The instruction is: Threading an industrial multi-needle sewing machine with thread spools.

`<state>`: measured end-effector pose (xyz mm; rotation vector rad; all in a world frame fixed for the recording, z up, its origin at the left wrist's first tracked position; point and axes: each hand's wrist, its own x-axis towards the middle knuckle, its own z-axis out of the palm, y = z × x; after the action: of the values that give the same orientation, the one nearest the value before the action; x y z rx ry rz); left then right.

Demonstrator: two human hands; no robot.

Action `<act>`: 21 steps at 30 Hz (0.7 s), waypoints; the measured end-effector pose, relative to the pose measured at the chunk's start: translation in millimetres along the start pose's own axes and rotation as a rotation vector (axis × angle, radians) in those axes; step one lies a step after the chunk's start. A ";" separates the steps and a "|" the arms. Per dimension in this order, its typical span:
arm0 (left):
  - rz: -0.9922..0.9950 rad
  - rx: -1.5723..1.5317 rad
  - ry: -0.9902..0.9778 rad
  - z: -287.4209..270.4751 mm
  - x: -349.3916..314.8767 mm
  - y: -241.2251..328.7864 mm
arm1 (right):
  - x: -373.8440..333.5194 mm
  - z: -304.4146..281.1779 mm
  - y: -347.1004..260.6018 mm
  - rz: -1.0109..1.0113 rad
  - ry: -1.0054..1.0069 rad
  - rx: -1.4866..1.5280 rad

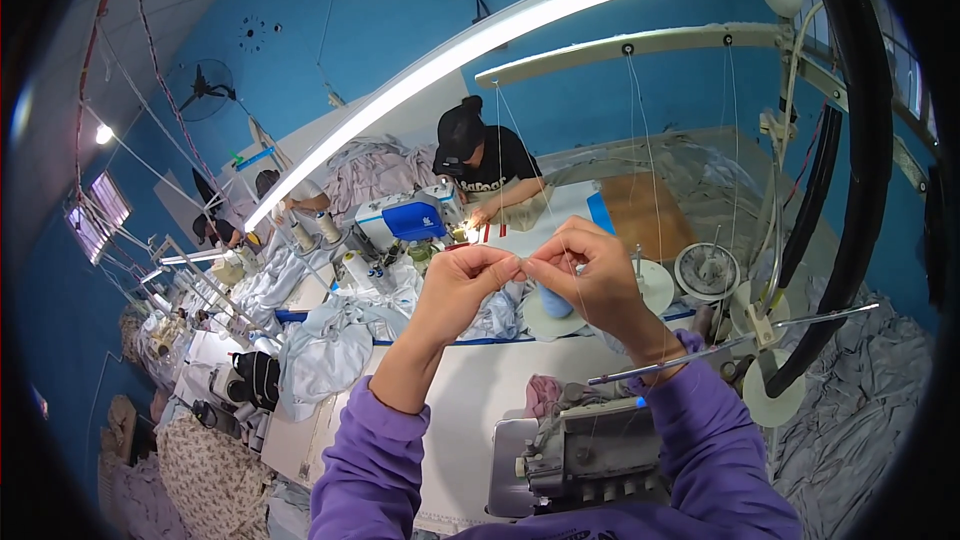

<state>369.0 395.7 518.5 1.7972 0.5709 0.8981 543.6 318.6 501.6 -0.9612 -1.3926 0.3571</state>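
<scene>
Both my hands are raised in front of me, their fingertips pinched together and meeting. My left hand [455,288] and my right hand [600,275] are closed on a fine thread [547,202], which comes down from the overhead thread bar [620,55]. The short piece between the fingertips is too thin to make out. Just behind my right hand stands a light blue thread cone [556,304], partly covered by it. Below my forearms sits a grey sewing machine [605,443] on the white table [455,390].
A metal rod [820,317] crosses by my right wrist. Spool holders [708,270] stand to the right, above heaped grey fabric [850,420]. Across the table a person [490,155] works at a blue and white sewing machine [410,217]. Pale cloth [335,355] lies at left.
</scene>
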 end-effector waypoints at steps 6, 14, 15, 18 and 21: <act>0.011 0.037 -0.080 -0.8 -1.4 9.1 | 1.6 -2.0 -7.9 -0.037 -0.010 -0.045; 0.054 -0.007 -0.128 -1.4 -1.5 4.5 | -3.3 14.6 -6.7 -0.291 0.247 -0.227; 0.054 -0.008 -0.127 -1.1 -1.5 4.6 | -4.0 16.1 -6.2 -0.291 0.246 -0.228; 0.065 0.015 -0.121 -0.4 -1.7 5.1 | -5.4 18.7 -3.5 -0.304 0.280 -0.258; 0.065 0.034 -0.104 2.0 -3.7 5.1 | -7.0 18.1 -4.9 -0.114 0.235 -0.140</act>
<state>368.3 389.9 521.5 1.8900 0.4664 0.8378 523.9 317.1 498.6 -0.9988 -1.2623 0.0592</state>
